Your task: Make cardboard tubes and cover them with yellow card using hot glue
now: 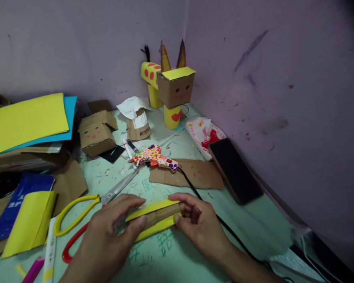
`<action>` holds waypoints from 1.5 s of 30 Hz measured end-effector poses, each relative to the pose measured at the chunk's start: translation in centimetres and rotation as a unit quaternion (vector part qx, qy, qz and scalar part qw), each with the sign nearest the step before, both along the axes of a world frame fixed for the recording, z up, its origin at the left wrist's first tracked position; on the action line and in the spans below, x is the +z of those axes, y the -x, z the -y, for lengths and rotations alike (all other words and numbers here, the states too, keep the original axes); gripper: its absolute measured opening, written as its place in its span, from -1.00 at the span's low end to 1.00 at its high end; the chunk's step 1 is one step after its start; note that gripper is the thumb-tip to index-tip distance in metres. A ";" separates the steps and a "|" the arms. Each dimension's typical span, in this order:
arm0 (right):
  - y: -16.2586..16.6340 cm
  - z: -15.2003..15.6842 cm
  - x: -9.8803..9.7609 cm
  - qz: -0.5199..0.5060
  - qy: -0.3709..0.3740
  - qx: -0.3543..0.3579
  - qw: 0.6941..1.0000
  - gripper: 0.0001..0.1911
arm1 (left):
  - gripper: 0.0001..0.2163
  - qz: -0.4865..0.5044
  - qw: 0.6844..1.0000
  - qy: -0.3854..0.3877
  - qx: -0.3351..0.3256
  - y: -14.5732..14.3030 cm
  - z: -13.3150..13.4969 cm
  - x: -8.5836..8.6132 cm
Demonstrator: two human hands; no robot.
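Observation:
Between my two hands is a small strip of brown cardboard wrapped along its long edges in yellow paper point(157, 220), held just above the green tabletop. My left hand point(112, 228) grips its left end, thumb on the near side and fingers at the far side. At the other end, my right hand point(197, 220) pinches the piece with thumb and index finger. Scissors point(118, 188) with one yellow and one red handle lie open beside my left hand. Beyond the piece, a flower-patterned glue gun point(155, 157) rests partly on a flat cardboard piece point(191, 173).
A yellow paper animal with a cardboard head point(175, 90) stands in the back corner. Yellow sheets point(26, 122) and cardboard pile up at left, near a cardboard box head point(97, 133). A phone point(234, 169) leans on a tissue pack point(205, 135). The glue gun's black cord point(190, 184) runs right.

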State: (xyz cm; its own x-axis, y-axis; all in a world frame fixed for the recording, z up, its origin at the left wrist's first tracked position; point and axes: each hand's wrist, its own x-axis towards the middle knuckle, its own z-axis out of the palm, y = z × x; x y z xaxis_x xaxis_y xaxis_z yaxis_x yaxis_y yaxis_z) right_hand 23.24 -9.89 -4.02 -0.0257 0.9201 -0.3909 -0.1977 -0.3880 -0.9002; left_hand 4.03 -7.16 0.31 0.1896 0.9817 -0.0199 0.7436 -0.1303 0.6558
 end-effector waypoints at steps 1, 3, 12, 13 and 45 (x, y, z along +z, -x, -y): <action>0.0 0.0 0.0 0.004 0.000 0.001 1.000 -0.63 | -0.73 0.011 0.999 0.029 0.031 0.7 0.2 -0.3; -0.1 0.1 -0.1 0.014 0.000 -0.001 1.000 -0.63 | -0.63 0.057 0.991 0.097 0.065 2.1 0.7 -1.2; -0.4 -0.5 0.2 0.003 0.026 0.000 1.000 -0.61 | -0.42 0.103 0.984 0.136 0.060 2.4 2.2 -2.3; -0.4 -0.6 0.3 -0.001 0.030 0.005 1.000 -0.61 | -0.43 0.103 0.984 0.132 0.062 2.1 2.1 -2.2; -3.5 -6.9 5.2 0.361 -0.173 0.065 0.914 -0.67 | -0.63 0.092 0.986 0.133 0.048 1.2 1.8 -2.6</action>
State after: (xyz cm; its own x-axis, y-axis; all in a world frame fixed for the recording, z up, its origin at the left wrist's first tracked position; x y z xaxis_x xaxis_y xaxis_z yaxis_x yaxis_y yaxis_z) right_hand 26.76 -3.02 1.14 0.0068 0.9993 -0.0361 0.5242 -0.0343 -0.8509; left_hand 2.85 -9.00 -2.25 0.1200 0.9602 -0.2521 0.6097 0.1291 0.7820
